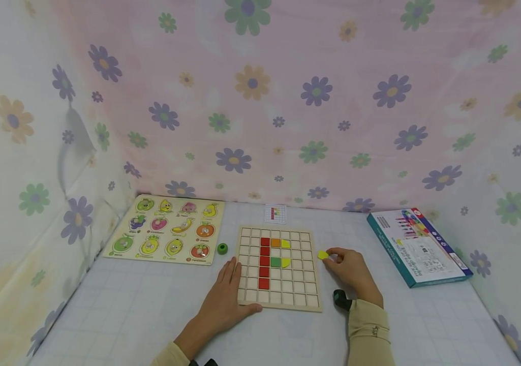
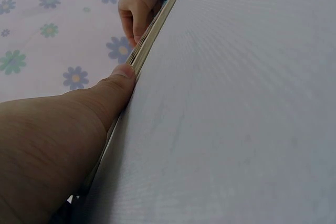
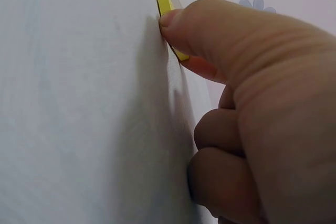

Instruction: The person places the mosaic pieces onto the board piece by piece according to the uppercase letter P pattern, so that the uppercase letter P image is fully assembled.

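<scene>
A wooden grid board [image 1: 297, 292] lies on the white table. On it, a column of red tiles [image 1: 264, 261] stands left of an orange tile [image 1: 276, 243], a green tile [image 1: 276, 262] and two yellow tiles [image 1: 285, 263] with a rounded corner. My left hand [image 1: 223, 300] rests at the board's lower left corner, fingers straight along the left side, thumb [image 2: 123, 74] against the near edge. Just right of the board, my right hand [image 1: 351, 269] pinches a small yellow tile [image 3: 164, 2] between thumb and forefinger, low over the table; the other fingers are curled in.
A small pattern card [image 1: 276, 214] lies behind the board. To the left are a fruit puzzle board [image 1: 173, 260] and a small round green piece [image 1: 222, 248]. A flat teal-edged box [image 1: 420, 254] lies at the right. Flowered cloth walls [image 1: 251, 127] enclose the table's back and sides.
</scene>
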### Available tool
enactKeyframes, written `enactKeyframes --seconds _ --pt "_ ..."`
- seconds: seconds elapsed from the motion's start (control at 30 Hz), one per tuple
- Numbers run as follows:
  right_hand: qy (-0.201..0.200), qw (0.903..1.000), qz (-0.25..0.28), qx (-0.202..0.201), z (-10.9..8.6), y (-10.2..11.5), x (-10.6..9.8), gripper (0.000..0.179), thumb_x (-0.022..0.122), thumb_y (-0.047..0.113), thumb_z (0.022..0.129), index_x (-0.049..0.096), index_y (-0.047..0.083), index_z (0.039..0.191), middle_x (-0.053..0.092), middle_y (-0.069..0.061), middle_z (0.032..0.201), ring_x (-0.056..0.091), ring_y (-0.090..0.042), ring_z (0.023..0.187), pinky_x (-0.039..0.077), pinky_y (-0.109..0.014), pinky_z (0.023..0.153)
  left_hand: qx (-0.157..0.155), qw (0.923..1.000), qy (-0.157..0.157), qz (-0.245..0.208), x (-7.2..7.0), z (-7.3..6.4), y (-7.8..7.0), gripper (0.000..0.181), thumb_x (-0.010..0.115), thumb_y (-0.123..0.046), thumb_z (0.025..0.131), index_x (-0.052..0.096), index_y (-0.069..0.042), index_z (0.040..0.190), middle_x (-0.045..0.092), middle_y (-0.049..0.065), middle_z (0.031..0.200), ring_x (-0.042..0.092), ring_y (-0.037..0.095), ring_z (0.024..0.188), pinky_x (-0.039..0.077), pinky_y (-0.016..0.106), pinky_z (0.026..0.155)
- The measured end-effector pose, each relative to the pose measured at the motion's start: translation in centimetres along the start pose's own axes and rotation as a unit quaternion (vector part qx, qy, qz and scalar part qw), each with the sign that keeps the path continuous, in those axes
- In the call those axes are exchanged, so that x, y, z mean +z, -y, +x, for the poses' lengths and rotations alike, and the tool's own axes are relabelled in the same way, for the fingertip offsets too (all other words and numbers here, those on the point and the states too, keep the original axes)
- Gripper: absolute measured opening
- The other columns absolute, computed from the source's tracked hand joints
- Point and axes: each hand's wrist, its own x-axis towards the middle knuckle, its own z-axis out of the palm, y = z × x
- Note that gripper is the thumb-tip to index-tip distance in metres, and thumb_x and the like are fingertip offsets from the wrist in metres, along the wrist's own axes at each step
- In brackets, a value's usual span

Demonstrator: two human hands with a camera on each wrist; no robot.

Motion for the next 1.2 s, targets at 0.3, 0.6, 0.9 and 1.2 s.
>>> enactKeyframes --seconds 0.3,0.6,0.9,1.2 --pt "-0.003 1.0 0.006 -0.004 -0.3 0.3 -0.3 0.037 0.071 0.028 0.094 0.071 0.005 0.124 0.043 0.001 0.064 0.038 -0.014 0.057 0.032 -0.029 0.056 0.005 1.0 -0.003 -0.002 0.0 0.1 0.1 0.122 0.074 -0.075 0.075 0.027 -0.003 0.161 0.018 0.016 0.17 0.021 0.036 0.156 0.038 0.053 0.119" --pt "0.003 0.9996 0.028 -0.006 -0.4 0.6 -0.5 0.038 0.071 0.029 0.095 0.071 0.006 0.125 0.04 0.003 0.06 0.034 -0.013 0.054 0.031 -0.027 0.053 0.007 1.0 -0.004 -0.005 0.0 0.0 0.1 0.122 0.075 -0.074 0.074 0.026 -0.003 0.161 0.018 0.016 0.171 0.02 0.036 0.157 0.037 0.052 0.12" --pt "-0.011 0.9992 0.029 -0.026 -0.4 1.3 -0.6 0.034 0.072 0.027 0.095 0.072 0.006 0.122 0.036 0.003 0.06 0.033 -0.012 0.052 0.03 -0.025 0.049 0.01 0.9999 -0.004 -0.004 0.0 0.0 0.1 0.123 0.075 -0.074 0.075 0.025 -0.001 0.161 0.018 0.017 0.171 0.019 0.036 0.157 0.036 0.052 0.121" --pt "-0.01 0.999 0.031 -0.03 -0.4 2.8 -0.5 0.035 0.074 0.03 0.093 0.072 0.009 0.121 0.036 0.003 0.062 0.035 -0.013 0.054 0.028 -0.026 0.049 0.007 0.9999 -0.003 -0.012 0.0 -0.1 0.1 0.123 0.075 -0.074 0.074 0.025 -0.002 0.161 0.017 0.017 0.171 0.019 0.036 0.157 0.036 0.054 0.12"
